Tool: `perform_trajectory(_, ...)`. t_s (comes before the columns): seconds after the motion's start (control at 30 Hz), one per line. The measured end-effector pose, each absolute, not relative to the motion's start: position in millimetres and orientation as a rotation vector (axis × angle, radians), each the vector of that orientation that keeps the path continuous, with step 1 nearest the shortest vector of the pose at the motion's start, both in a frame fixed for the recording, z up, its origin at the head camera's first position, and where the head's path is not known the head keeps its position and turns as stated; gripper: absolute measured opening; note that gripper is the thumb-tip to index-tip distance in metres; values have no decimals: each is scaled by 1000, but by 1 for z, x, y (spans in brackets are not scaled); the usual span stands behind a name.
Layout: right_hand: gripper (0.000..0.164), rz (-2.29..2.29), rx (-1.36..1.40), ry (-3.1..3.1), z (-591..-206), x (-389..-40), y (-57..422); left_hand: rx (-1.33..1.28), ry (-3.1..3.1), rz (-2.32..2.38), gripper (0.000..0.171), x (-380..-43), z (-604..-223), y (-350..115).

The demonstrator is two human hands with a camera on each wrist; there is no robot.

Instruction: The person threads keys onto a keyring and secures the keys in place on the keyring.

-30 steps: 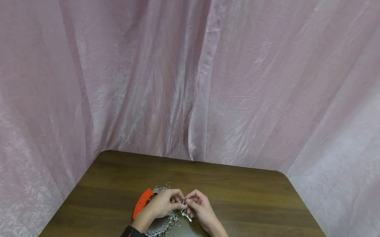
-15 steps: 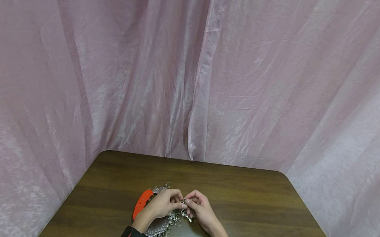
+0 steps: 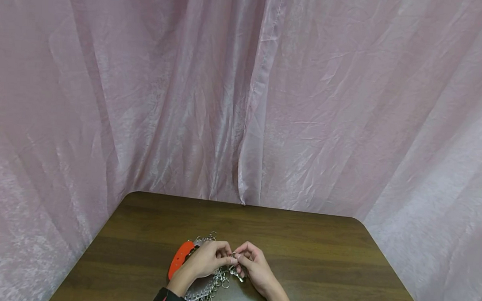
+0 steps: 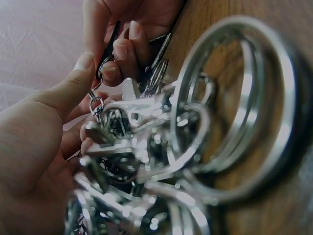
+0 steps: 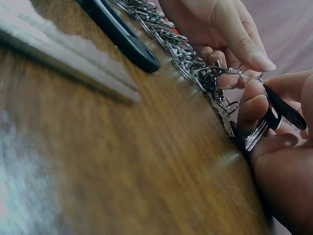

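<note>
Above the wooden table, both hands meet at a small metal key ring (image 5: 253,77). The left hand (image 3: 207,260) pinches the ring end of a swivel clasp (image 4: 97,107) between thumb and fingers. Facing it, the right hand (image 3: 257,270) pinches the ring with thumb and forefinger. A black-headed key (image 5: 286,106) hangs at the right hand's fingers, and a silver key blade (image 5: 257,134) shows below them. Fingertips partly hide the ring, so how key and ring are joined cannot be told.
Under the left forearm lies a clear disc (image 3: 199,287) edged with many metal clasps and rings, with an orange piece (image 3: 180,259) at its left. A blurred toothed key (image 5: 73,58) and black-headed part (image 5: 124,39) lie near the right wrist. Pink curtains (image 3: 187,100) hang behind the table (image 3: 301,245).
Both hands keep their place over the table. Their fingertips have shifted slightly at the ring, and less metal shows between them. The dangling key has barely moved.
</note>
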State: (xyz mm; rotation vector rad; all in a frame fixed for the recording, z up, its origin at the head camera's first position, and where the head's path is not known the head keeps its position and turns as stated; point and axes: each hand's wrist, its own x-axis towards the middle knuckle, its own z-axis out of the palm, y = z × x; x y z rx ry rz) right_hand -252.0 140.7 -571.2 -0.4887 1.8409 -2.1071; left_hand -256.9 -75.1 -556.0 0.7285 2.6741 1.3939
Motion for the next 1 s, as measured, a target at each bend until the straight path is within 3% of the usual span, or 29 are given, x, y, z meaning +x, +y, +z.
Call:
perform_trajectory(0.73, 5, -2102, -481, 1837, -571, -253, 142, 729, 2643, 1417, 24, -257, -556, -75)
perform_trajectory(0.9, 15, -2108, -469, 1848, -571, -252, 142, 750, 2591, 1431, 25, -258, -558, -75)
perform_trajectory(1.0, 11, -2116, -466, 1854, -571, -252, 142, 757, 2563, 1440, 25, -258, -557, -75)
